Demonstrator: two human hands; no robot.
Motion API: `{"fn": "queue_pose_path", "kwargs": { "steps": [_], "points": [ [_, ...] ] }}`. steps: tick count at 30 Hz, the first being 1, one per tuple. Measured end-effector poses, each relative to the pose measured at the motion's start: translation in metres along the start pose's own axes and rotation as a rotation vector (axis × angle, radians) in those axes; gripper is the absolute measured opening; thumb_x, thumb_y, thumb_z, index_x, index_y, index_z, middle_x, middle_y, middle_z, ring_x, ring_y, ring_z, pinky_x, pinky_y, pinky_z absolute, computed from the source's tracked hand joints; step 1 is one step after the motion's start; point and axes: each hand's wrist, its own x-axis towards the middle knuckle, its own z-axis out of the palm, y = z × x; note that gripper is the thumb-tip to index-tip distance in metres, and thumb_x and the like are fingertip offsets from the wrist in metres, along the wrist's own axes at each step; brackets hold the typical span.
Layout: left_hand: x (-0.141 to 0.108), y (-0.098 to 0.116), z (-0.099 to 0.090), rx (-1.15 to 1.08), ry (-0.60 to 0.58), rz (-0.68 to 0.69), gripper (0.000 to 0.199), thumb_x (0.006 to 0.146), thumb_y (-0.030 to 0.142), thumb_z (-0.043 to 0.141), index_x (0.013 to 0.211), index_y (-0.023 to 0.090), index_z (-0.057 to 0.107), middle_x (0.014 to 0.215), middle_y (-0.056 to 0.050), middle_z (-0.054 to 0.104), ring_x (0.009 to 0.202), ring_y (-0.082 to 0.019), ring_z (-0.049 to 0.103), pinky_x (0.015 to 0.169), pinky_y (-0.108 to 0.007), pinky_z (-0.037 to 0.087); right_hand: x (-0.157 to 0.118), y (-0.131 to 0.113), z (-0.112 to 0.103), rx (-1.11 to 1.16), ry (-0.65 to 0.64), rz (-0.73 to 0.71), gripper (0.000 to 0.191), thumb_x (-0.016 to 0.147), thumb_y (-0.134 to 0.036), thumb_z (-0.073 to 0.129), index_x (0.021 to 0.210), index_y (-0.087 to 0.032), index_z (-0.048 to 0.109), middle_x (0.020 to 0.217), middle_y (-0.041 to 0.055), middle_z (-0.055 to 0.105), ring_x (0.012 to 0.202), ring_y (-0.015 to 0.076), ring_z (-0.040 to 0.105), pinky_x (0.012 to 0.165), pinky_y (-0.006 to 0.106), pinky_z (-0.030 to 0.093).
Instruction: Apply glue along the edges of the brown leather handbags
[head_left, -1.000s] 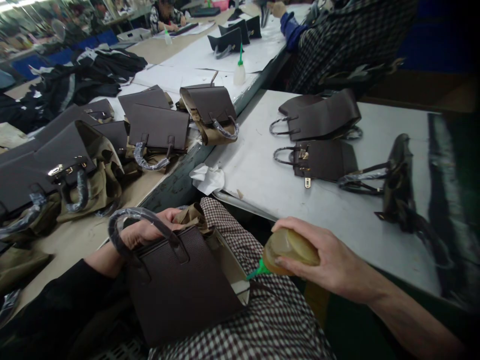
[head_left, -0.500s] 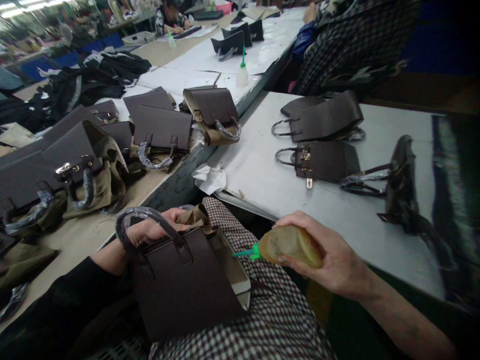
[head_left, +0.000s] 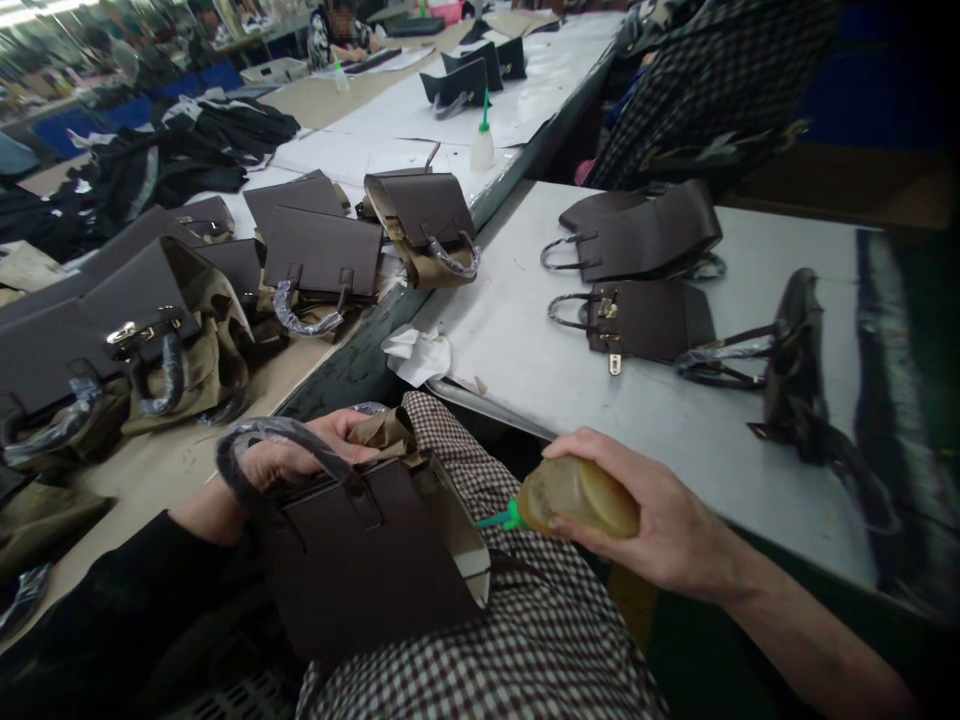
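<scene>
A dark brown handbag (head_left: pixel 360 570) rests on my lap over a checkered apron (head_left: pixel 555 640). Its plastic-wrapped handle arches in front of my left hand (head_left: pixel 300 455), whose fingers are closed on the bag's top edge by some tan lining (head_left: pixel 384 432). My right hand (head_left: pixel 645 510) is wrapped round a squeeze bottle (head_left: pixel 581 497) of yellowish liquid, held on its side. The bottle's green nozzle (head_left: pixel 499 518) points left, with its tip at the pale inner edge of the bag's open side.
More brown bags (head_left: pixel 322 250) lie on the left table. Others (head_left: pixel 649 320) are on the white table (head_left: pixel 510 370) at right, near crumpled white paper (head_left: pixel 418 355). A white bottle (head_left: pixel 482 145) stands farther back. Another person (head_left: pixel 341 35) sits at the far table.
The nozzle tip has moved slightly down and right along the bag's inner edge. The bag has shifted a little left and up, still held by my left hand.
</scene>
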Motion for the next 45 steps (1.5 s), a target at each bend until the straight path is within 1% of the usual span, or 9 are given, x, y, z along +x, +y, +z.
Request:
{"fn": "queue_pose_path", "kwargs": {
  "steps": [4,8,14,26,33,36,39,42,45],
  "points": [
    [-0.006,0.015,-0.001,0.055,-0.114,-0.015,0.04,0.082,0.03,0.086,0.117,0.013,0.077,0.101,-0.009,0.078,0.081,-0.017,0.07,0.075,-0.023,0.058,-0.005,0.004,0.002,0.003,0.004,0.082,0.043,0.092,-0.039,0.076,0.129,-0.03,0.055,0.12,0.0046,0.068,0.103,0.0251,0.069,0.087,0.034,0.058],
    [-0.007,0.022,0.004,0.155,-0.143,0.024,0.038,0.085,0.033,0.082,0.116,0.013,0.074,0.094,-0.005,0.074,0.08,-0.016,0.065,0.074,-0.023,0.054,-0.016,0.015,0.003,0.085,0.146,0.264,0.038,0.093,-0.045,0.073,0.125,-0.031,0.057,0.107,0.0006,0.07,0.089,0.0216,0.07,0.076,0.029,0.058],
    [-0.019,-0.001,0.013,0.35,0.014,0.101,0.035,0.089,0.041,0.076,0.108,0.013,0.069,0.079,0.002,0.058,0.069,-0.011,0.048,0.061,-0.019,0.041,-0.034,0.024,0.013,0.118,0.171,0.404,0.039,0.095,-0.05,0.069,0.127,-0.032,0.055,0.106,-0.0003,0.07,0.089,0.0212,0.071,0.078,0.03,0.058],
    [-0.074,-0.011,0.054,0.508,0.253,0.137,0.024,0.089,0.042,0.074,0.083,0.02,0.067,0.079,0.002,0.061,0.074,-0.015,0.053,0.068,-0.023,0.045,-0.02,0.012,0.032,0.016,0.081,0.237,0.038,0.095,-0.044,0.071,0.126,-0.028,0.056,0.116,0.005,0.069,0.101,0.025,0.07,0.088,0.037,0.059],
    [-0.08,-0.005,0.059,0.689,0.275,0.202,0.027,0.093,0.047,0.069,0.086,0.021,0.067,0.085,0.001,0.066,0.076,-0.016,0.058,0.069,-0.023,0.046,-0.019,0.013,0.023,0.263,0.022,0.468,0.035,0.093,-0.048,0.071,0.119,-0.027,0.061,0.102,0.0019,0.071,0.084,0.0232,0.068,0.069,0.032,0.059],
    [-0.088,0.009,0.055,0.805,0.296,0.288,0.025,0.097,0.046,0.063,0.087,0.023,0.065,0.083,0.002,0.067,0.073,-0.017,0.058,0.067,-0.024,0.046,-0.022,0.02,0.021,0.538,0.133,0.588,0.038,0.094,-0.051,0.072,0.121,-0.026,0.063,0.095,0.0015,0.068,0.071,0.019,0.06,0.048,0.025,0.051],
    [-0.09,0.019,0.052,0.917,0.338,0.343,0.016,0.098,0.038,0.062,0.091,0.024,0.063,0.085,0.002,0.068,0.074,-0.016,0.06,0.067,-0.024,0.045,-0.024,0.027,0.02,0.718,0.364,0.569,0.037,0.093,-0.049,0.073,0.12,-0.026,0.064,0.095,0.0023,0.064,0.073,0.0191,0.057,0.044,0.023,0.047],
    [-0.08,0.014,0.051,0.957,0.291,0.331,0.006,0.098,0.029,0.061,0.097,0.023,0.062,0.092,0.001,0.068,0.08,-0.016,0.061,0.072,-0.024,0.045,-0.027,0.034,0.02,0.672,0.493,0.557,0.039,0.091,-0.049,0.075,0.121,-0.027,0.064,0.099,0.003,0.065,0.073,0.019,0.057,0.047,0.024,0.049],
    [-0.065,-0.004,0.051,0.939,0.214,0.272,0.007,0.097,0.024,0.06,0.103,0.022,0.063,0.101,0.0,0.069,0.09,-0.018,0.063,0.081,-0.026,0.045,-0.033,0.039,0.022,0.477,0.459,0.619,0.05,0.086,-0.055,0.079,0.122,-0.027,0.061,0.102,0.0035,0.066,0.075,0.0208,0.061,0.052,0.028,0.053]
  ]
}}
